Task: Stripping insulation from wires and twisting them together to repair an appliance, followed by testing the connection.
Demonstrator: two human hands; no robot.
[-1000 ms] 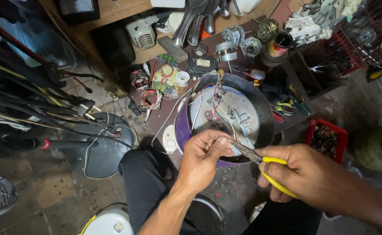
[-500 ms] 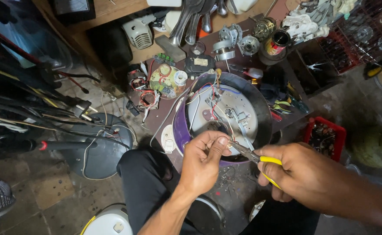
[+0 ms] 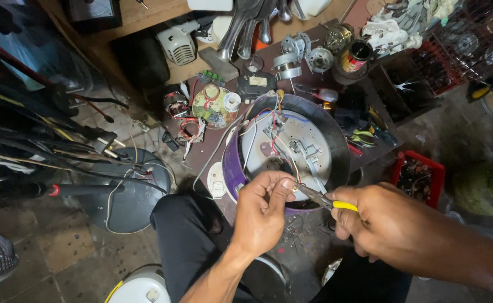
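Observation:
A round purple appliance (image 3: 232, 171) lies upturned on a low table, its metal base plate (image 3: 308, 143) and red, white and blue wires (image 3: 274, 137) exposed. My left hand (image 3: 260, 210) pinches a thin wire end at the appliance's near rim. My right hand (image 3: 381, 224) grips yellow-handled pliers (image 3: 325, 200), whose jaws point left and meet my left fingertips at the wire.
The low dark table (image 3: 213, 151) carries motor parts, a copper coil (image 3: 189, 128), a circuit board (image 3: 213, 106) and a tin can (image 3: 356, 56). A red crate (image 3: 420, 174) of small parts sits to the right. Cables and a fan base (image 3: 126, 193) lie on the floor to the left.
Both hands stay at the appliance's near rim. The pliers' jaws have closed in a little on the wire pinched by my left fingers.

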